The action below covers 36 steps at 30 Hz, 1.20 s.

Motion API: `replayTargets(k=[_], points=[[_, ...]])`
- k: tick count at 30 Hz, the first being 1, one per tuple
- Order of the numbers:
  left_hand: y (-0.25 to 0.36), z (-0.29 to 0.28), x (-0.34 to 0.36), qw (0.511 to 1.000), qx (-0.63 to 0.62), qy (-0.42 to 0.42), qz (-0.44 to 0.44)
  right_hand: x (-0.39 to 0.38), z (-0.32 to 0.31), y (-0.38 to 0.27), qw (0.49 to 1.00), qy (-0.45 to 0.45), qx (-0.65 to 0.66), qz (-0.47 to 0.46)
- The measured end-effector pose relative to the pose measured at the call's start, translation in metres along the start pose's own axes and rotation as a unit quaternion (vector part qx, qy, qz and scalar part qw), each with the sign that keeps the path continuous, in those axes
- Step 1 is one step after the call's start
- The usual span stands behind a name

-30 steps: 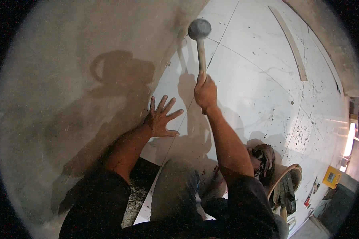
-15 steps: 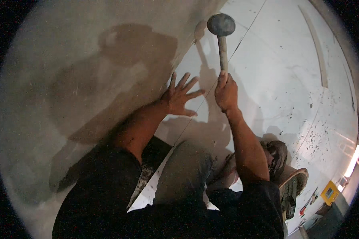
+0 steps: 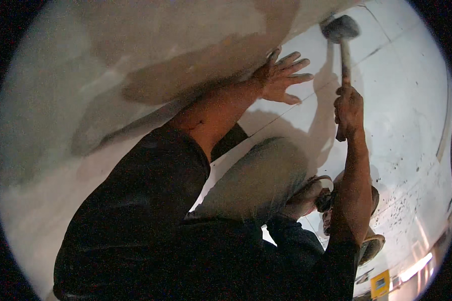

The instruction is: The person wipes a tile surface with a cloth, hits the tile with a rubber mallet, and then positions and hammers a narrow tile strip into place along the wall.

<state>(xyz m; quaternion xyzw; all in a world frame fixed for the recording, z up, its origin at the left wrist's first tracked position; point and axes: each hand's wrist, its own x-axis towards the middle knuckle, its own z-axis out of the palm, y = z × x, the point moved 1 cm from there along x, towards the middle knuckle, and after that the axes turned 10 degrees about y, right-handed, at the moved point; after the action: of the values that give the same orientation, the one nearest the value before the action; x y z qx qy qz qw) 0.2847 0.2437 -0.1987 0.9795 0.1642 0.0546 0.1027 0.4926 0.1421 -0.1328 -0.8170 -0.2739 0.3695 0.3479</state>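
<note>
My right hand [image 3: 350,110] is wrapped round the wooden handle of a rubber mallet [image 3: 340,29]. Its dark round head points away from me, close over the white floor tiles [image 3: 407,90] near the foot of the wall; I cannot tell whether it touches. To the left, my left hand [image 3: 285,78] has its fingers spread wide and holds nothing. That hand is beside the corner where the wall meets the tiles; whether its palm rests on a surface is hard to tell. A thin dark joint line runs between the tiles past both hands.
A plain grey wall [image 3: 50,100] rises along the left. My bent knee [image 3: 271,165] and a shod foot [image 3: 324,198] are below the hands. A bucket [image 3: 372,248] and a yellow box-like thing [image 3: 380,284] sit at the lower right. Dark crumbs [image 3: 404,188] dot the tiles.
Both hands, with the mallet in the right one, have shifted up and to the right in the view. The view itself has turned too. My left hand stays spread.
</note>
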Motion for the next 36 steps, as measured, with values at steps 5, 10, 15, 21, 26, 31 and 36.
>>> replayTargets(k=[5, 10, 15, 21, 26, 31, 36], points=[[0.037, -0.001, -0.047, 0.994, 0.004, 0.033, -0.099, -0.017, 0.013, 0.047, 0.988, 0.105, -0.028, -0.113], [0.054, -0.003, -0.103, 0.989, -0.058, 0.058, -0.119, -0.035, 0.026, 0.02, 0.977, 0.064, -0.124, -0.16], [0.06, -0.002, -0.108, 0.99, -0.058, 0.074, -0.106, -0.045, 0.012, 0.034, 0.975, 0.047, -0.159, -0.151], [0.055, -0.001, -0.102, 0.988, -0.069, 0.104, -0.089, -0.051, 0.008, 0.059, 0.958, 0.101, -0.18, -0.197], [0.051, 0.0, -0.105, 0.988, -0.081, 0.094, -0.093, -0.06, 0.015, 0.05, 0.97, 0.085, -0.157, -0.165], [0.049, 0.007, -0.114, 0.985, -0.092, 0.111, -0.095, -0.058, 0.01, 0.027, 0.982, 0.067, -0.1, -0.145], [0.055, 0.003, -0.111, 0.988, -0.083, 0.093, -0.086, -0.052, 0.01, 0.05, 0.966, 0.039, -0.206, -0.149]])
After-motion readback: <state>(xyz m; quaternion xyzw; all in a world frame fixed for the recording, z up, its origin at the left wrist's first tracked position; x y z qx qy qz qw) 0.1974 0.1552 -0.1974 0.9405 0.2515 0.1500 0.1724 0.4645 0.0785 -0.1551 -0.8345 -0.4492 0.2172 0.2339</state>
